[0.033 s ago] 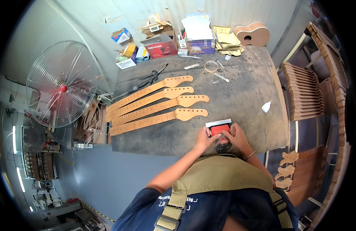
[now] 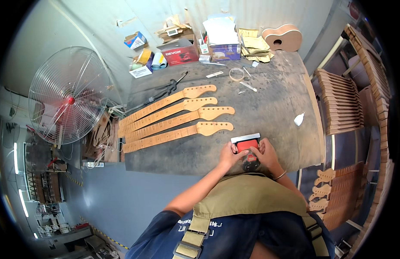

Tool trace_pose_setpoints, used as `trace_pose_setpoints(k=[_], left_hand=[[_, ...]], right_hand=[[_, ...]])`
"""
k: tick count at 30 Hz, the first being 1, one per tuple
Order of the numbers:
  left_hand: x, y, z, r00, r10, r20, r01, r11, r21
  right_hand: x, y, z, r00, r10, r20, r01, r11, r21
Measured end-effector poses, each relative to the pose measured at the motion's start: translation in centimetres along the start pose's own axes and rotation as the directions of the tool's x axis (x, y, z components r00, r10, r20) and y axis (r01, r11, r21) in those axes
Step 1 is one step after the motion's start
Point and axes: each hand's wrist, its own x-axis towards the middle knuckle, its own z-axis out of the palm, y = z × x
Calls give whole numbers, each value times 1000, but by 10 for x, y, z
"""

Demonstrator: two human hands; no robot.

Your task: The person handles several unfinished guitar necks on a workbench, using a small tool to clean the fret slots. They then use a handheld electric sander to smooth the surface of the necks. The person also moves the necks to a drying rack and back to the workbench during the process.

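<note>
At the near edge of the bench I hold a red and black electric sander (image 2: 247,146), its flat pale pad edge turned away from me. My left hand (image 2: 231,156) grips its left side, and my right hand (image 2: 266,153) is closed on the right side. Both thumbs press on the red body, while some fingertips are hidden behind it. The black round end points toward my apron. To the left lie several guitar necks (image 2: 174,137), fretboards up and headstocks pointing right, not touched by either hand.
A small white bottle (image 2: 299,119) stands to the right. Farther back are a tape ring (image 2: 236,74), a black clamp (image 2: 167,90), boxes (image 2: 181,55), yellow papers (image 2: 256,46) and a small guitar body (image 2: 283,38). A large fan (image 2: 71,95) stands left; racked necks (image 2: 341,103) stand right.
</note>
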Motion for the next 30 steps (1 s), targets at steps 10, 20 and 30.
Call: trace_pose_setpoints(k=[10, 20, 30], left_hand=[[-1, 23, -20, 948, 295, -123, -245, 917, 314], [12, 53, -34, 983, 155, 95, -165, 979, 116], [33, 53, -43, 854, -110, 509, 273, 927, -258]], right_hand=[[-69, -44, 21, 992, -65, -110, 57, 996, -70], [-67, -59, 36, 949, -111, -297, 92, 993, -78], [-41, -118, -17, 956, -289, -44, 283, 952, -113]])
